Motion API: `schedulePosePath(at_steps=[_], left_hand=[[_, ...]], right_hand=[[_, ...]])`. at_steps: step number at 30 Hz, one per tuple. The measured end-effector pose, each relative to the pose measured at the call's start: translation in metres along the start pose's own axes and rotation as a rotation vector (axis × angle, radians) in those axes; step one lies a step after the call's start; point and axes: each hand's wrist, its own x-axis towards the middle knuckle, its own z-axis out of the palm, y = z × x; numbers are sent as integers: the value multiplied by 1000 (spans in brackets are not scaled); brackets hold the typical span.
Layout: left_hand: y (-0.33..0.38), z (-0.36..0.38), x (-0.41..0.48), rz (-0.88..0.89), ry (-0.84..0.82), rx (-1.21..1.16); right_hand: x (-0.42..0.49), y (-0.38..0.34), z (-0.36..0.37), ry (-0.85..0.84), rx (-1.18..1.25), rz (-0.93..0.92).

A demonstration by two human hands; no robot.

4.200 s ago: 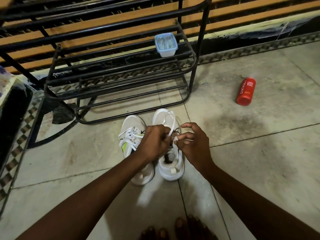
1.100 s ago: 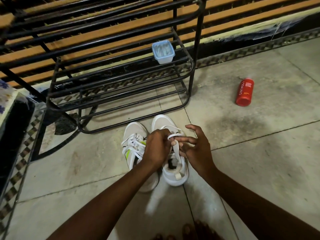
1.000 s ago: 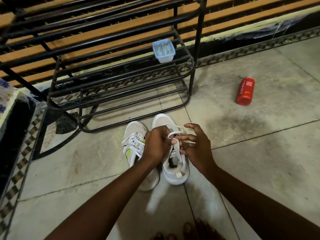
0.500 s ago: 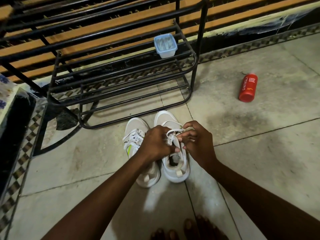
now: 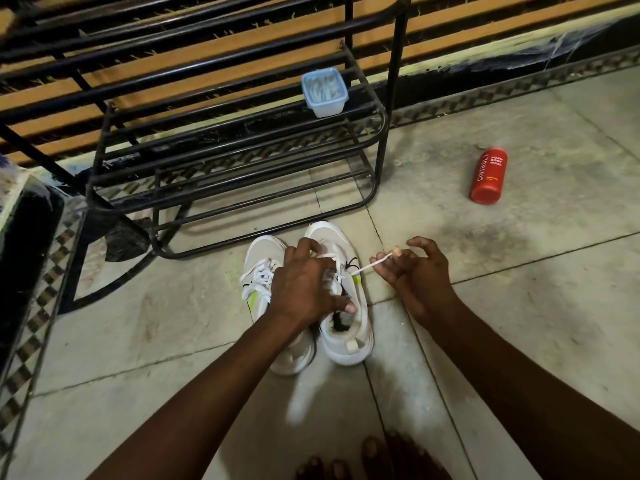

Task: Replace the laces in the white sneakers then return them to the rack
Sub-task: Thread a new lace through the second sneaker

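While the left hand (image 5: 304,289) curls over one sneaker (image 5: 349,341), thumb at its opening, the right hand (image 5: 415,271) pinches the lace (image 5: 363,267), which runs taut sideways from the shoe. The other sneaker (image 5: 263,251), laced, stands beside it on the floor (image 5: 519,306), just before the rack (image 5: 393,98). A tub (image 5: 324,92) sits on the rack; a red bottle (image 5: 488,176) lies well to the right.

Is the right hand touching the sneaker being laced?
Apart: the head view shows a gap between the right hand and the sneaker; only the lace it pinches bridges them.
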Motion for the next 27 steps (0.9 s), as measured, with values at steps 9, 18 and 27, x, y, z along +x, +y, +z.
schedulePosePath(at_steps=[9, 18, 27], left_hand=[[-4, 2, 4, -30, -40, 46], [-2, -1, 13, 11, -114, -45], [-3, -4, 21, -49, -187, 31]], right_hand=[[15, -38, 4, -168, -489, -189], [1, -17, 10, -726, -1842, -901], [-9, -22, 26, -269, -719, -293]])
